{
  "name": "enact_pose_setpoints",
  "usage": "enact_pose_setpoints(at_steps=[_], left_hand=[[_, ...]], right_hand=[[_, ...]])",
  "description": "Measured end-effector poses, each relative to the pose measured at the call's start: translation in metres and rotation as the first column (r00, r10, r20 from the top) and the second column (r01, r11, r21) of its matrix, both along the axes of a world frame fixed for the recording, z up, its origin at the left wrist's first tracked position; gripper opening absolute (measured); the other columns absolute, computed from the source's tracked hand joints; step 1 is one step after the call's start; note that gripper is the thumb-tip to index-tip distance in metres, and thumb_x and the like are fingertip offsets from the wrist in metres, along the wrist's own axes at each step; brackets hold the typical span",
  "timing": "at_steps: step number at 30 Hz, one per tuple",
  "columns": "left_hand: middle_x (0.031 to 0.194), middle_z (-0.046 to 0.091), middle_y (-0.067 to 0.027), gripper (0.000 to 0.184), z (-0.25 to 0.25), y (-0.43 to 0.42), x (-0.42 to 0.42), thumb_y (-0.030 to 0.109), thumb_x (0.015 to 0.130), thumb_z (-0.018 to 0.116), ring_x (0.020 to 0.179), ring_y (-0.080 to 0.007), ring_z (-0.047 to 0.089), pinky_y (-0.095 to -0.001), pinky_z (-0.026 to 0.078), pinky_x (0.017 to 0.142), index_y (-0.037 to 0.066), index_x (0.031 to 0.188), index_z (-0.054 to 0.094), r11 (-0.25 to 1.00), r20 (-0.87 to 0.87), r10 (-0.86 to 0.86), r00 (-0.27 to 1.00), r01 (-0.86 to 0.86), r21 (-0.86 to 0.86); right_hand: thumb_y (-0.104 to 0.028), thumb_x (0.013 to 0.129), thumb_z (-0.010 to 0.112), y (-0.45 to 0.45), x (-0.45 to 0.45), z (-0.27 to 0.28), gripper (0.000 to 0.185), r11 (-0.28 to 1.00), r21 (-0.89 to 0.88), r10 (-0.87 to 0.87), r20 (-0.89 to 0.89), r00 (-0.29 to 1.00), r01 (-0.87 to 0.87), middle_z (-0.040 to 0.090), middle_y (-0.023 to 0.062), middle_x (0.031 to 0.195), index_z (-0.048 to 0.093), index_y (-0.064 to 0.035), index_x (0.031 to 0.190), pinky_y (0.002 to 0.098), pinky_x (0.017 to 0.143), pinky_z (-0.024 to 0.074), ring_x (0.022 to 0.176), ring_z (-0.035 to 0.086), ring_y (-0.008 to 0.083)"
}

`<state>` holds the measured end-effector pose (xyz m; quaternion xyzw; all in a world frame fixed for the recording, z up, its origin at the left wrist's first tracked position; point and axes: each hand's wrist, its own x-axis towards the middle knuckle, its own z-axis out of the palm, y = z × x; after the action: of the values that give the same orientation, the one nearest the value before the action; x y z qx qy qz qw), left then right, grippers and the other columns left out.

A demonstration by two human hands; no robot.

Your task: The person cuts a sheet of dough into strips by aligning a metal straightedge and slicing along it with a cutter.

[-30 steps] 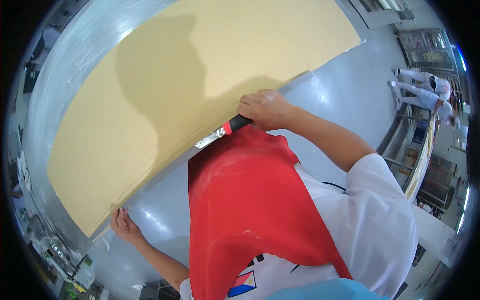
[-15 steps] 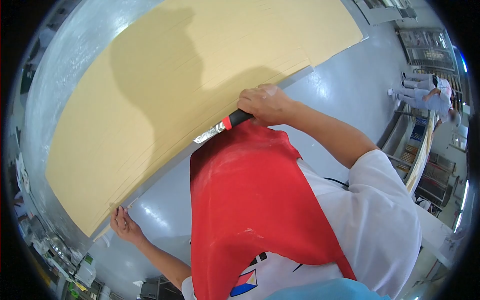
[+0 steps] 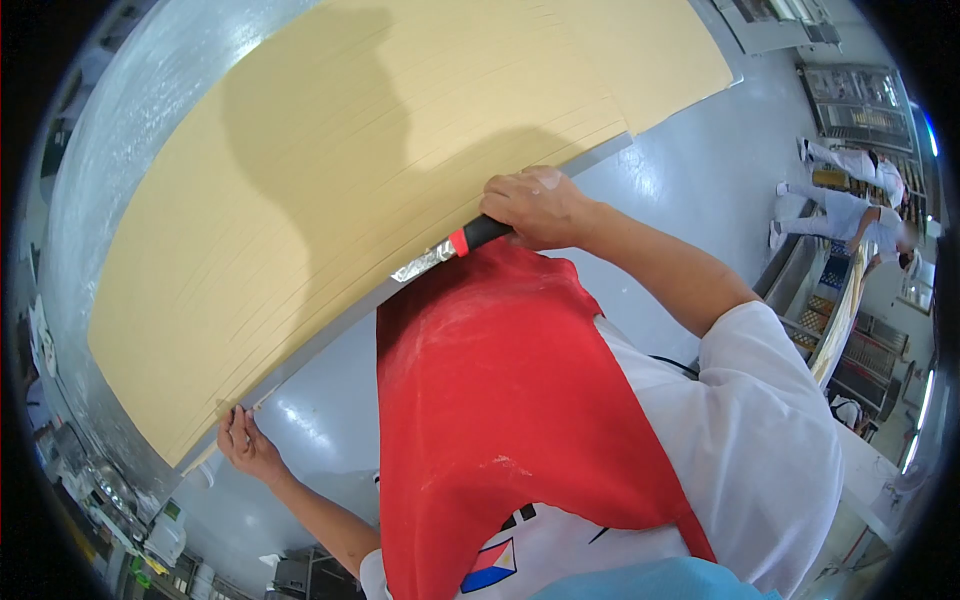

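A large pale yellow sheet (image 3: 480, 110), seemingly rolled dough, covers the table and bears many roughly parallel cut lines. My right hand (image 3: 537, 207) grips the black handle of a knife (image 3: 425, 260) by the sheet's near edge. The knife has a red collar, and its blade looks silvery and crinkled, as if foil-wrapped, pointing left. Far to the left, my left hand (image 3: 250, 445) is at the table edge with its fingers pinched together. A thin pale strip or stick (image 3: 266, 396) shows just beside those fingertips; whether they hold it is unclear.
The metal table's edge (image 3: 345, 318) runs diagonally in front of my red apron (image 3: 510, 390). Shiny film-like covering (image 3: 130, 150) lies beyond the sheet. At far right, people (image 3: 860, 215) stand near racks and another table (image 3: 840, 310). Equipment (image 3: 165, 535) fills the lower left.
Both hands and the knife stay almost in place, with only a slight shift. In the background at right, the people have moved and stand farther apart.
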<state>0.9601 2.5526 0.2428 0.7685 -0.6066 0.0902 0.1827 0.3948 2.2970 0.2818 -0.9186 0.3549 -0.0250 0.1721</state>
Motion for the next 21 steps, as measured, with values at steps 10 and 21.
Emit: enact_pose_setpoints(at_steps=[10, 21], left_hand=[[0.120, 0.070, -0.0127, 0.019, 0.0026, -0.0004, -0.0018, 0.007, 0.092, 0.078, 0.108, -0.0293, 0.066, -0.0396, 0.056, 0.090, 0.005, 0.111, 0.079, 1.000, 0.007, -0.009, 1.000, 0.009, 0.005], [0.120, 0.071, -0.0127, 0.019, 0.0025, -0.0027, -0.0017, 0.005, 0.092, 0.078, 0.106, -0.0290, 0.068, -0.0391, 0.056, 0.090, 0.004, 0.111, 0.079, 0.999, 0.006, -0.031, 1.000, 0.031, 0.011]], right_hand=[[-0.015, 0.081, 0.072, -0.0037, -0.0031, 0.0028, 0.017, 0.999, 0.049, 0.025, -0.021, 0.999, -0.024, 0.064, 0.0064, 0.097, 0.060, -0.0108, 0.092, 0.0437, 0.073, 0.0564, 0.092, 0.068, 0.0273], [-0.014, 0.079, 0.074, -0.0030, -0.0061, -0.0022, 0.021, 0.998, 0.058, 0.002, -0.022, 1.000, -0.001, 0.063, 0.0057, 0.096, 0.059, -0.0115, 0.094, 0.0437, 0.074, 0.0564, 0.090, 0.068, 0.0272]])
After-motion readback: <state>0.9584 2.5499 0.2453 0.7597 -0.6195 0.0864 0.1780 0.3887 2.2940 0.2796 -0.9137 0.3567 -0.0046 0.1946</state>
